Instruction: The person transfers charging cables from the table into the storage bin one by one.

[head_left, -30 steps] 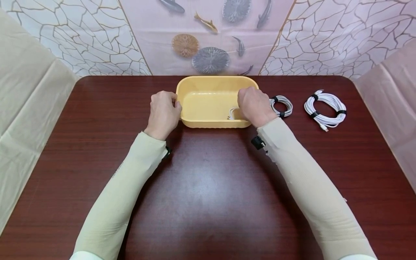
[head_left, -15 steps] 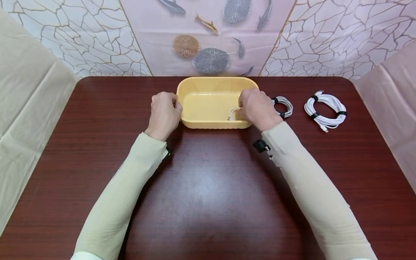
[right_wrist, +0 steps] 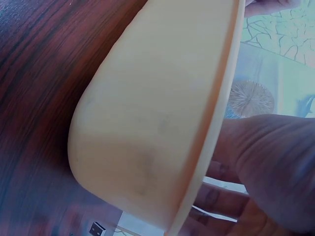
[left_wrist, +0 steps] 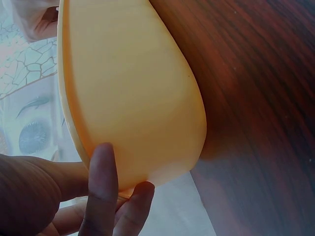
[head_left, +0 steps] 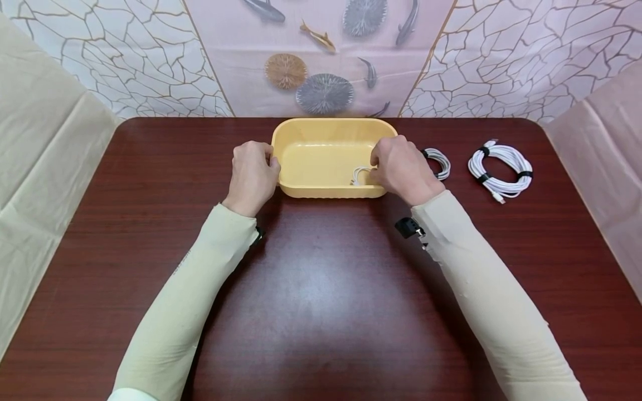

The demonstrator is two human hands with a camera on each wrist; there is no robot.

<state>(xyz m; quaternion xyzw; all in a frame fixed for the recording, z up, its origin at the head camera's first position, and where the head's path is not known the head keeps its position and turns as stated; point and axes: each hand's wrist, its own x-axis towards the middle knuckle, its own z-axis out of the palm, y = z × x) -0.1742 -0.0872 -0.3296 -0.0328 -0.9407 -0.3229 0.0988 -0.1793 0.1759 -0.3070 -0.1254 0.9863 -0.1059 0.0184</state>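
A yellow plastic basin [head_left: 321,159] stands at the far middle of the table. My left hand [head_left: 252,177] pinches its left rim; the left wrist view shows fingers [left_wrist: 103,177] against the outer wall. My right hand [head_left: 401,167] reaches over the right end, its fingers down inside the basin. A white cable [head_left: 358,174] lies on the basin floor at those fingertips, partly covered by the hand. In the right wrist view the basin wall [right_wrist: 138,113] hides the fingertips, so their hold on the cable cannot be made out.
Right of the basin lies a small coiled white cable [head_left: 439,161] with black ties, partly behind my right hand. Farther right is a larger coiled white cable [head_left: 500,170]. A patterned cloth backdrop [head_left: 321,55] rises behind the dark table [head_left: 311,278].
My right hand and forearm have shifted a little to the right, showing slightly more of the cable in the basin. My left hand and the basin stay in place.
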